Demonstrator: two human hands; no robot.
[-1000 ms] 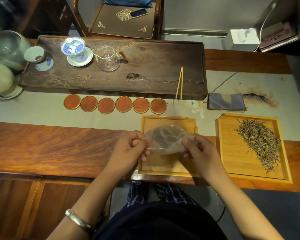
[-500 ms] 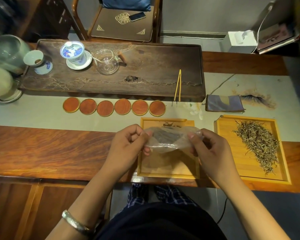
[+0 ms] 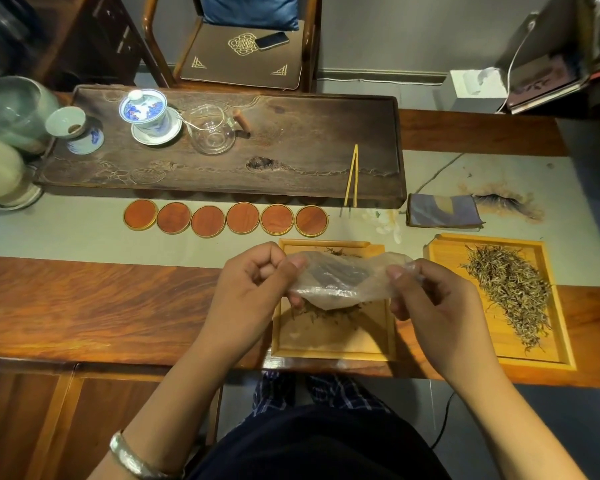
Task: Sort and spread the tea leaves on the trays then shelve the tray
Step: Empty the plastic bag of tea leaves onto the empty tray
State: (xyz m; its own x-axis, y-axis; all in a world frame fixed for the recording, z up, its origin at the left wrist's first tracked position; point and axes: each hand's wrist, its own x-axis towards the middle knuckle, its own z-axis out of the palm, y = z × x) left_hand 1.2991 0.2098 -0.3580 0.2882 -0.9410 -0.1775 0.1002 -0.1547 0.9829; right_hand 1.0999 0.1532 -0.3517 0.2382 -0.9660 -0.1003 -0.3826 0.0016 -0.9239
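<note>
Head view: both hands over the near tray [image 3: 333,341].
Grip: left hand [image 3: 253,292] and right hand [image 3: 426,299] pinch opposite bag [image 3: 343,278] ends.
Bag: long axis left-right.
Tea leaves [image 3: 326,311]: directly beneath.

I am seeing both forearms going bare, a silver bangle [image 3: 132,460] circling behind my left hand [image 3: 253,289], dark top, checked trousers [image 3: 326,389].

Both hands raised side by side, left hand [image 3: 253,289] and right hand [image 3: 426,299] each curled, fingertips pinching, forearms angled inward
</note>
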